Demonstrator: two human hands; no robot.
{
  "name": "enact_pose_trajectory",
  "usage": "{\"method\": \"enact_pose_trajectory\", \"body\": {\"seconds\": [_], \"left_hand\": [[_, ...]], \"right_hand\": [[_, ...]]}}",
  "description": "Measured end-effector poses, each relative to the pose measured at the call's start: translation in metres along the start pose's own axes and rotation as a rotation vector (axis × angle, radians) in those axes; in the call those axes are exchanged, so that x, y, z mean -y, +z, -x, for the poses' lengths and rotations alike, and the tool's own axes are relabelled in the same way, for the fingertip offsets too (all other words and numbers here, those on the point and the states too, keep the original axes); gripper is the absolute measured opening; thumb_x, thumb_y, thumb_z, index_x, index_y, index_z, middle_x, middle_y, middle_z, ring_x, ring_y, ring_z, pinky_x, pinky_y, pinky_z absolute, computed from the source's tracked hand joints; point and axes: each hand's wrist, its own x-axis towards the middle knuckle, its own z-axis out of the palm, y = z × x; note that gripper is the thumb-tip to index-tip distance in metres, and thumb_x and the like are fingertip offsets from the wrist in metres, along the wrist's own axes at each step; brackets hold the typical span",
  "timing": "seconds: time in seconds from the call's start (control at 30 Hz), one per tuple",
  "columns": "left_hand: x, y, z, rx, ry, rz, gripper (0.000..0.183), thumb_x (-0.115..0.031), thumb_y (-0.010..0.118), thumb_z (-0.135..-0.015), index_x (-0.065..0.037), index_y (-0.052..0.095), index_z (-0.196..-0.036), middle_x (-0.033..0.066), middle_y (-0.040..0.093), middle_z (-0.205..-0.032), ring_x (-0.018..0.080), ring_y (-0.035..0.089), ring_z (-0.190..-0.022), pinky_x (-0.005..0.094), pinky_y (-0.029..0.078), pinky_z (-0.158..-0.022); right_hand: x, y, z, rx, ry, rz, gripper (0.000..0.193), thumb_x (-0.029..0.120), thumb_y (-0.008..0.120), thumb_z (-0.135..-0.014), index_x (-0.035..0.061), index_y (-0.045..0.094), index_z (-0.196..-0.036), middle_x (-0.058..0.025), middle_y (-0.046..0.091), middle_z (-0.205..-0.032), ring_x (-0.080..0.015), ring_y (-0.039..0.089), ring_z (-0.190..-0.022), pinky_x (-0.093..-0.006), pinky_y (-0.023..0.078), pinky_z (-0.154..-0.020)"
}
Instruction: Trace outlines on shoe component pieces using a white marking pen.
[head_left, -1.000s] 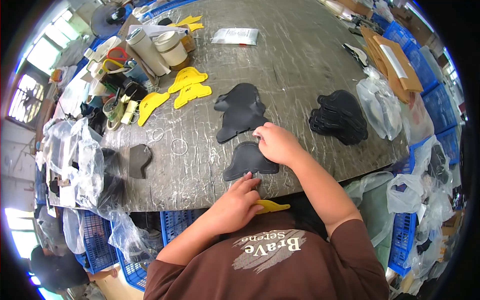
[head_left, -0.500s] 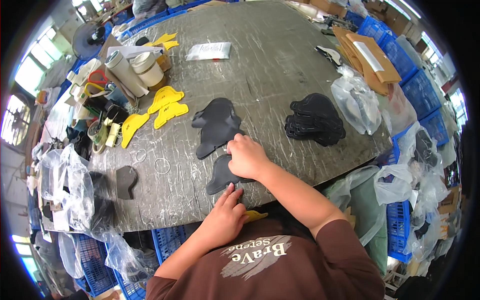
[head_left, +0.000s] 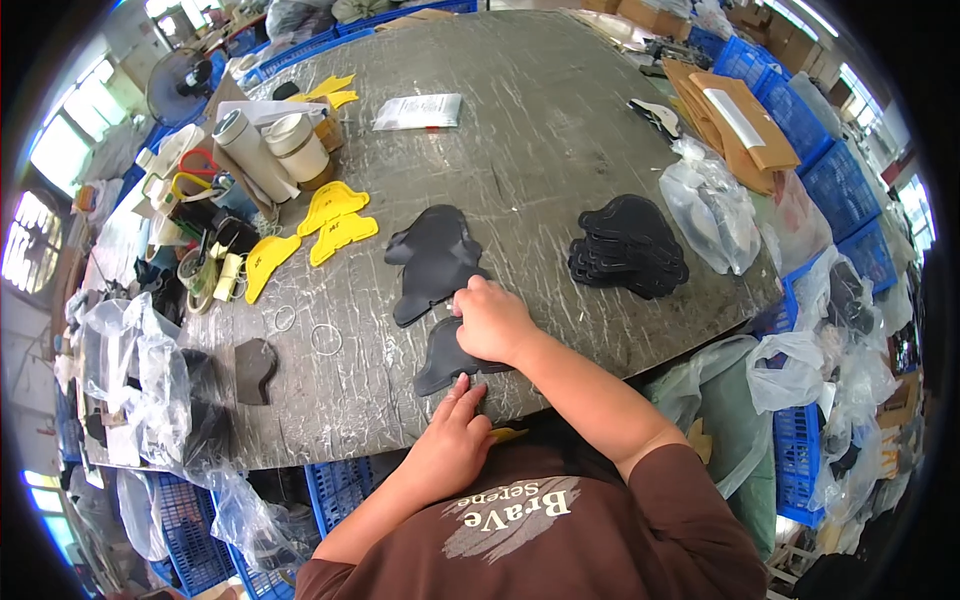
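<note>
A curved black sheet piece (head_left: 437,362) lies flat near the front edge of the table. My right hand (head_left: 493,322) rests on its upper right part with the fingers curled together; what they pinch, if anything, is hidden. Below it, the outstretched fingertips of my left hand (head_left: 455,437) touch the piece's lower edge. Just beyond my right hand lie overlapping black pieces (head_left: 435,255). A yellow shape (head_left: 508,434) shows partly beside my left hand, at the table edge.
To the right sits a stack of black pieces (head_left: 628,248). Yellow templates (head_left: 335,220) lie to the left, near a cup (head_left: 297,145) and tools. A dark grey piece (head_left: 255,371) is at the front left. Plastic bags (head_left: 710,210) and blue crates (head_left: 845,185) line the right side.
The view has shifted slightly, so the things on the table appear a little lower. My hands keep nearly the same place on the black piece, with the right hand still curled.
</note>
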Motion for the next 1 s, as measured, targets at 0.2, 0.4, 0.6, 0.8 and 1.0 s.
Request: {"method": "enact_pose_trajectory", "body": {"seconds": [0.2, 0.4, 0.6, 0.8, 1.0], "left_hand": [[0.004, 0.007, 0.002, -0.036, 0.041, 0.007, 0.02, -0.005, 0.07, -0.077, 0.002, 0.057, -0.091, 0.0293, 0.049, -0.132, 0.0492, 0.039, -0.131, 0.0505, 0.037, -0.108], [0.005, 0.002, 0.002, -0.058, 0.01, 0.168, 0.016, -0.003, 0.068, -0.08, 0.003, 0.057, -0.089, 0.0257, 0.05, -0.133, 0.0459, 0.042, -0.131, 0.0481, 0.039, -0.107], [0.049, -0.014, 0.035, -0.238, -0.278, 0.569, 0.013, 0.0, 0.062, -0.085, 0.004, 0.059, -0.097, 0.0217, 0.061, -0.119, 0.0336, 0.061, -0.109, 0.0376, 0.047, -0.094], [0.09, -0.009, 0.044, -0.428, -0.471, 1.128, 0.02, -0.009, 0.056, -0.095, 0.002, 0.062, -0.11, 0.008, 0.067, -0.106, 0.0134, 0.061, -0.094, 0.0293, 0.049, -0.083], [0.11, -0.006, 0.051, -0.593, -0.37, 1.549, 0.019, -0.009, 0.059, -0.094, 0.0, 0.06, -0.11, 0.0111, 0.068, -0.108, 0.0215, 0.065, -0.097, 0.0357, 0.05, -0.09]], "right_hand": [[-0.003, -0.012, -0.002, 0.128, 0.129, -0.297, 0.024, 0.011, 0.061, -0.072, 0.0033, 0.061, -0.095, -0.0171, 0.068, -0.094, -0.0348, 0.065, -0.093, -0.0434, 0.051, -0.08], [-0.009, -0.043, 0.017, 0.026, 0.128, -0.606, 0.026, 0.001, 0.06, -0.072, 0.0021, 0.057, -0.098, -0.0175, 0.068, -0.093, -0.0313, 0.067, -0.092, -0.0374, 0.051, -0.078], [-0.063, -0.162, 0.034, -0.403, 0.332, -0.482, 0.033, -0.001, 0.059, -0.071, 0.0043, 0.055, -0.103, -0.0105, 0.065, -0.09, -0.0175, 0.061, -0.08, -0.0307, 0.049, -0.073], [-0.139, -0.208, 0.036, -0.491, 0.54, -0.162, 0.035, 0.004, 0.063, -0.072, 0.0069, 0.056, -0.107, -0.0085, 0.061, -0.086, -0.0206, 0.059, -0.079, -0.0333, 0.048, -0.074], [-0.03, -0.116, 0.014, -0.293, 0.023, -0.064, 0.023, 0.016, 0.072, -0.076, 0.007, 0.066, -0.096, -0.011, 0.063, -0.095, -0.0306, 0.063, -0.091, -0.04, 0.051, -0.079]]}}
